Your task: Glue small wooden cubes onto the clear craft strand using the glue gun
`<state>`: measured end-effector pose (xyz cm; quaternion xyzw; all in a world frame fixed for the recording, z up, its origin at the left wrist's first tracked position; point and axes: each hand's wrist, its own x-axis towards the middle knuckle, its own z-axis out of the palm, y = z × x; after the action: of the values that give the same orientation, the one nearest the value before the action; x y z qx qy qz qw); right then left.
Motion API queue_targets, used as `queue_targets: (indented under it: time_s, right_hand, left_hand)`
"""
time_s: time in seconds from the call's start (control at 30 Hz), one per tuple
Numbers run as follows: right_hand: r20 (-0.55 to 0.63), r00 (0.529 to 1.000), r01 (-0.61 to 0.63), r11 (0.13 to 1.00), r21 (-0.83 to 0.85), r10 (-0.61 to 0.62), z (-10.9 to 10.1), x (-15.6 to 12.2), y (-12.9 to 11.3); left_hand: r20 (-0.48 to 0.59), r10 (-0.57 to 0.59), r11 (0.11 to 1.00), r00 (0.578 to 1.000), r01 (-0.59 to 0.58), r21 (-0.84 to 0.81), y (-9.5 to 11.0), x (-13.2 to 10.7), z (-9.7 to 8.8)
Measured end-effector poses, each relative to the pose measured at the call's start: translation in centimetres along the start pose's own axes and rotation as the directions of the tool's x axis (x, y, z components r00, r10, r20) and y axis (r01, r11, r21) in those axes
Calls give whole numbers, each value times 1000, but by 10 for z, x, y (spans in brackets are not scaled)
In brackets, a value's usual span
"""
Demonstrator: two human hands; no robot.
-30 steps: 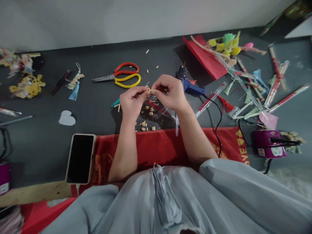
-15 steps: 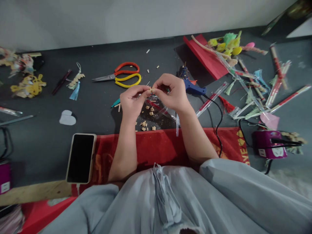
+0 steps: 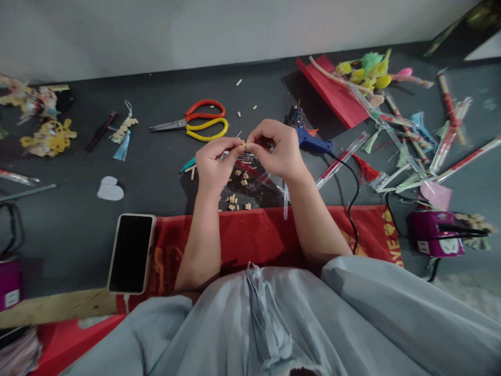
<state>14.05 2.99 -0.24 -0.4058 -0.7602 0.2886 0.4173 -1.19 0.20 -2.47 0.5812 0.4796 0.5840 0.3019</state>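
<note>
My left hand point(image 3: 216, 162) and my right hand point(image 3: 274, 149) meet fingertip to fingertip above the dark table. Both are closed in a pinch on one small tan wooden piece point(image 3: 245, 145), mostly covered by the fingers. Below them lie several little tan wooden pieces point(image 3: 232, 199) and fine crumbs. Under the hands is a clear plastic sleeve with red in it point(image 3: 256, 175), partly hidden. A teal pen-like tool point(image 3: 188, 165) pokes out beside my left hand. Just past my right wrist rests a blue glue gun point(image 3: 313, 141) with a black cord.
Scissors point(image 3: 195, 121) with red and yellow handles lie beyond my left hand. A phone point(image 3: 132, 254) is at the near left, partly over a red cloth point(image 3: 258, 235). Tassels, wrapped sticks and a red paper sheet point(image 3: 336, 96) crowd the right. A purple power block point(image 3: 436, 235) sits near right.
The view has shifted very slightly. Both hands keep their pinch on the small wooden piece, with hardly any movement of the fingers.
</note>
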Motion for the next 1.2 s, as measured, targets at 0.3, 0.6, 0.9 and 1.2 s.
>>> queue_targets:
  time_s: [0.3, 0.6, 0.9, 1.2]
  right_hand:
    - [-53, 993, -105, 993, 47, 107, 1, 1, -3]
    - [-32, 983, -176, 978, 114, 180, 3, 2, -1]
    - [-43, 988, -140, 984, 109, 146, 2, 1, -2]
    - [-11, 989, -147, 985, 90, 149, 8, 1, -4]
  left_hand:
    - [21, -203, 942, 979, 201, -269, -8, 1, 4]
    - [208, -527, 696, 824, 559, -451, 3, 4, 5]
    - [286, -610, 562, 739, 658, -501, -6, 4, -1]
    - [304, -605, 557, 736, 664, -498, -5, 4, -2]
